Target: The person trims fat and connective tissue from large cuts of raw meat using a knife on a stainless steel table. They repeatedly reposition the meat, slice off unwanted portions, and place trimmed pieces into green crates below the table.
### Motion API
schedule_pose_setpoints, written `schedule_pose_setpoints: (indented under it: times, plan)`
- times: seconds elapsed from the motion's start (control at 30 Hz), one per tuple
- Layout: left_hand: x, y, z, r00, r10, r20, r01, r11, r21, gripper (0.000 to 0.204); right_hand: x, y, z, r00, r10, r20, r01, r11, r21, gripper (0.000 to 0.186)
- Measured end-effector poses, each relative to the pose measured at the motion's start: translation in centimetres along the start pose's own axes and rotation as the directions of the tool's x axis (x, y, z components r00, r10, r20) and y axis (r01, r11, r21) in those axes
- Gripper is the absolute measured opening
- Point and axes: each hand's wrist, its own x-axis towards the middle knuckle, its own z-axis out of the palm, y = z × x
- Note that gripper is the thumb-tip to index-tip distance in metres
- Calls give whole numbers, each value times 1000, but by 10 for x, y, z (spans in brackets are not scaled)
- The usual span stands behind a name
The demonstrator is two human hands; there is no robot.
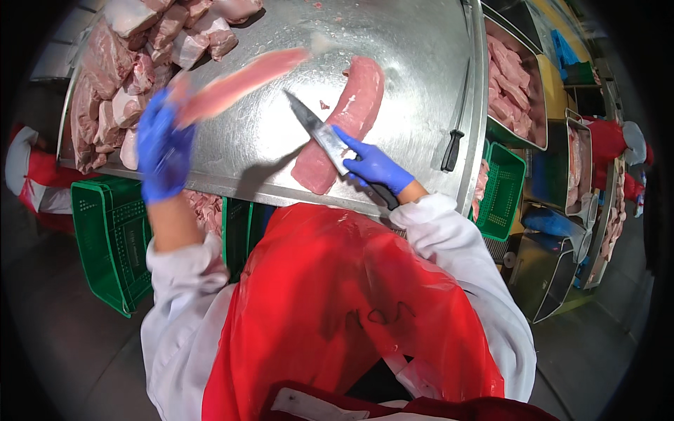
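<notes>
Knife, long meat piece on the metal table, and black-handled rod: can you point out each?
Knife (318,131): head view, middle of the blade.
Long meat piece (359,105): head view, its upper half.
Black-handled rod (452,151): head view, its handle.

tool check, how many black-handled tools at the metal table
2: wide steel knife in the blue-gloved right hand; slim metal rod lying farther right. Some may be hidden.

Steel table (421,77), bright glare (260,126) between left hand (166,144) and right hand (379,168); dark grey floor (91,344) lower, out past both.
</notes>
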Motion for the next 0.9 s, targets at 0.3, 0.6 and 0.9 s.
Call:
schedule_pose_setpoints:
  times: [0.3, 0.6, 0.9]
  plan:
    - [-254, -34, -363, 843, 209, -496, 535, -226, 814, 58, 13, 1, -64, 927, -245, -283, 154, 938, -310, 73]
    - [-104, -262, 97, 939, -186, 289, -312, -109, 944, 76, -22, 73, 2, 953, -243, -182, 24, 660, -750, 75]
    - [-28, -268, 20, 924, -361, -127, 354, 679, 644, 58, -126, 113, -9, 984, -88, -154, -25, 790, -612, 72]
